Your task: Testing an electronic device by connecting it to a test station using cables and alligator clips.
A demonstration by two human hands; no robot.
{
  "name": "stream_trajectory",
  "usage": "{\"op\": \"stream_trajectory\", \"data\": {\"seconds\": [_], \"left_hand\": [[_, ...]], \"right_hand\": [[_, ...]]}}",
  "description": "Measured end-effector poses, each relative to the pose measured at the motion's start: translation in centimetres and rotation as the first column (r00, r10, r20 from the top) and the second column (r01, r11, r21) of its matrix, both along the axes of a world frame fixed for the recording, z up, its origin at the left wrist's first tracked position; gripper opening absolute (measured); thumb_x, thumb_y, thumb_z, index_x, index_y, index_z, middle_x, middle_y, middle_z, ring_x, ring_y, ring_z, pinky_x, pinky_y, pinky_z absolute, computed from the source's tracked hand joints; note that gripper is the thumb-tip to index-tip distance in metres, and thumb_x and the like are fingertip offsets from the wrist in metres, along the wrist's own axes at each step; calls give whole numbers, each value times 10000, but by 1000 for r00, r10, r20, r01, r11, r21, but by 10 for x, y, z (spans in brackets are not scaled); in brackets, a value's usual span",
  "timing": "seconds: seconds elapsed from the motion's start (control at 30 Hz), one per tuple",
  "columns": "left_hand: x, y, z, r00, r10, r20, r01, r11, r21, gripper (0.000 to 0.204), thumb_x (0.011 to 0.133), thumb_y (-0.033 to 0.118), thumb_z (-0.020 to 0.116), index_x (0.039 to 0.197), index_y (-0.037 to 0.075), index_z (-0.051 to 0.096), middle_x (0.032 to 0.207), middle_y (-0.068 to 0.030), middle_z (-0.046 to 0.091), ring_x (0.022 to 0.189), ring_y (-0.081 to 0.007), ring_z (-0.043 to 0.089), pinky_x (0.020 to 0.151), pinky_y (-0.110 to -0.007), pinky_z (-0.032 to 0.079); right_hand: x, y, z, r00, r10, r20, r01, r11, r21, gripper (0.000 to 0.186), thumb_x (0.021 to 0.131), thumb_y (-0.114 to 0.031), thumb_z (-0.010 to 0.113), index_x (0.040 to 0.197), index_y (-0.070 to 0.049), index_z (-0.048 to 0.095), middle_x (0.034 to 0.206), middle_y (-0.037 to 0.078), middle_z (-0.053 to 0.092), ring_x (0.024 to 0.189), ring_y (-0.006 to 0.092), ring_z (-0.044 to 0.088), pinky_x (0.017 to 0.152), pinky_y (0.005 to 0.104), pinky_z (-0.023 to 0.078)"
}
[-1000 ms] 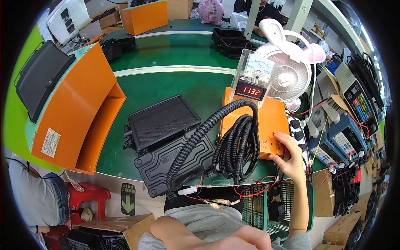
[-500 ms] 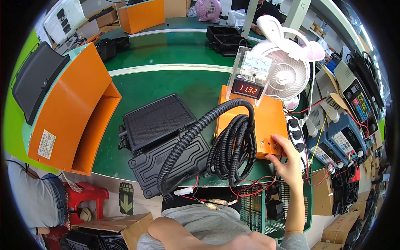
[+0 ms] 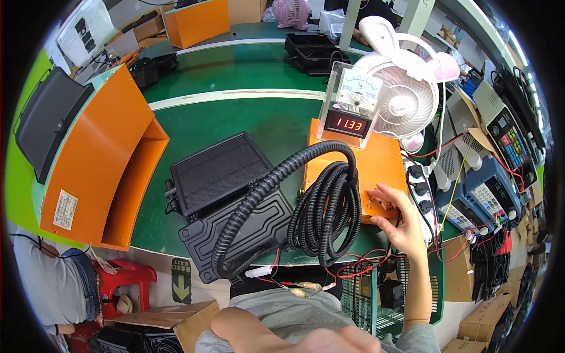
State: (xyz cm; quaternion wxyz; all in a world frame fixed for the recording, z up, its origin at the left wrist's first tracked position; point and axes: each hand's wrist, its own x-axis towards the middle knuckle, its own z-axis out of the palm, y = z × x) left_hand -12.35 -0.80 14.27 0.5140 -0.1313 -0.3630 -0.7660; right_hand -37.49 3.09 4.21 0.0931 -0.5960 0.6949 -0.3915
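Observation:
My right hand [image 3: 406, 226] rests at the near right corner of a flat orange box [image 3: 382, 167], thumb and fingers apart, fingertips over its small switches and terminals. On that box stands a clear-cased meter [image 3: 351, 106] with a needle dial and a lit red digital display. My left hand [image 3: 338, 341] is blurred at the lower edge in front of my grey shirt, its fingers not clear. A coil of black corrugated hose [image 3: 326, 215] lies against the orange box, one loop arching over a black ribbed case [image 3: 241, 226]. Behind the case is a black solar panel [image 3: 220, 170].
A large orange hood-like box [image 3: 94, 159] stands at left. A white fan [image 3: 406, 103] is behind the meter. Blue bench instruments [image 3: 485, 197] and a power strip [image 3: 419, 188] sit at right. Red and black wires [image 3: 359, 267] hang above a green crate [image 3: 359, 294].
My right fingers have shifted slightly left over the switches. The reading on the red display has changed slightly. My left hand has moved a little left along the lower edge.

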Motion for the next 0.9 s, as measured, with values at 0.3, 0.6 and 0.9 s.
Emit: {"op": "stream_trajectory", "data": {"seconds": [0.3,0.6,0.9], "left_hand": [[-13,-1,1,994,-54,-93,72,976,204,72,748,164,719,740,95,699,860,17,594,933,-161,484,710,-283,360],[-15,-7,-1,960,-234,-155,224,972,-76,67,783,236,689,811,204,740,904,-7,562,883,-134,460,710,-210,380],[25,-31,-35,852,492,-181,-521,829,-203,120,792,114,550,760,95,437,784,-22,313,736,-152,318,653,-288,266]], "right_hand": [[-3,-1,-3,996,30,85,-29,999,-15,635,679,6,706,1265,-76,475,1118,60,629,979,203,547,823,295,424],[-6,0,-6,984,28,177,-30,1000,8,639,707,-18,699,1290,-81,445,1122,67,629,1015,208,557,858,306,417],[-5,3,-10,996,5,90,2,997,-78,461,679,4,709,1124,-41,596,1074,82,647,1076,234,549,905,338,435]]}}
